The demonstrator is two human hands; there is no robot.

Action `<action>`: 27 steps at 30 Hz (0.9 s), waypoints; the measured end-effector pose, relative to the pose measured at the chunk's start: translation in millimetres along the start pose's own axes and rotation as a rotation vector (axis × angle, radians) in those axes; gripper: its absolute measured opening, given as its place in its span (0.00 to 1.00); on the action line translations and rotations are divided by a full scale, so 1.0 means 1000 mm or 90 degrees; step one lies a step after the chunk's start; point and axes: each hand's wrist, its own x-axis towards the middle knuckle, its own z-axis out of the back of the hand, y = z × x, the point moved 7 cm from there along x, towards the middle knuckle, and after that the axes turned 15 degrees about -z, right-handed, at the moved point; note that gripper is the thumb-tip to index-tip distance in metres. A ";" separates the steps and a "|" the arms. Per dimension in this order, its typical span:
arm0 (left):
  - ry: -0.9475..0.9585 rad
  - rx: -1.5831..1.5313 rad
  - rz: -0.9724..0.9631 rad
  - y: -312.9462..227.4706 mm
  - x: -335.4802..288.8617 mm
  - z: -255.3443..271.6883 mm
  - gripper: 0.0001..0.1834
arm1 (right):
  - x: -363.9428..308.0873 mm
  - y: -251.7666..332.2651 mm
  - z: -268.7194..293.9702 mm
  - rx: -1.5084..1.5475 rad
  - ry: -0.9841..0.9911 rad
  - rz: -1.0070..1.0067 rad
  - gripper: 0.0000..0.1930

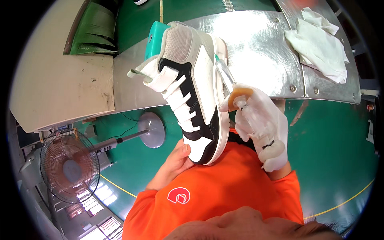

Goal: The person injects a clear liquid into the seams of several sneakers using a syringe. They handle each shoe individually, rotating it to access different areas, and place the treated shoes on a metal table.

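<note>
"Working the sole line, are we? What've we got in hand, quick?"

"Prob. yes. R hand [262,120], in a white glove, is closed round a clear syringe [226,75], green tip [216,57] up at the sole edge [219,93] of the high-top shoe [206,90]. We can't tell if it's touching or just beside, nor if anything's coming out."

"& our L hand [175,161]?"

"Bare, gripping the toe [199,149], thumb on its left side, other fingers mostly hidden."

"Where's the shoe, re the tabletop [256,40]?"

"Ankle end over the near edge, toe poking past it toward our orange shirt [224,184]. Outer side up, sole facing right, turq. insert [156,40] (prob. a last) sticking out of the collar. Can't tell if the heel end rests on the metal or is held above. White cloths [322,50] lie by the far right corner."

"So which step, & what's the next move need?"

"Best guess: touching up the join betw. upper & sole. It'd call for L holding steady while R gives light, even pressure, tip tracking the edge w/o smearing the white panel."

"Pose OK?"

"Looks it: both elbows bent. L forearm comes up from lower left, R wrist sits low right, just off the near edge, w/ R fingers & syringe slanting up-left. Risk, we'd say: the toe slips & the tip skids."
</note>
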 end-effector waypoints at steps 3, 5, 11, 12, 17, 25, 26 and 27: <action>0.015 -0.051 -0.009 0.001 0.003 -0.001 0.51 | 0.004 -0.009 0.000 0.008 0.014 0.015 0.33; 0.023 -0.077 -0.025 0.008 0.008 -0.006 0.51 | 0.004 -0.012 0.007 0.006 0.033 0.020 0.34; 0.105 -0.136 -0.017 0.011 0.012 -0.011 0.47 | -0.003 -0.022 0.003 0.004 0.043 0.032 0.34; 0.100 -0.130 -0.024 0.012 0.012 -0.011 0.46 | -0.003 -0.022 0.004 0.003 0.046 0.034 0.34; 0.111 -0.101 -0.035 0.021 0.019 -0.018 0.43 | -0.009 -0.017 0.015 -0.004 0.042 0.066 0.35; 0.033 -0.050 -0.071 0.013 0.030 -0.013 0.42 | -0.026 0.023 0.020 -0.044 -0.039 0.231 0.36; 0.038 -0.051 -0.068 0.008 0.034 -0.014 0.42 | -0.027 0.029 0.019 -0.065 -0.062 0.260 0.36; 0.012 -0.078 -0.057 0.003 0.037 -0.015 0.42 | -0.026 0.037 0.020 -0.098 -0.089 0.278 0.37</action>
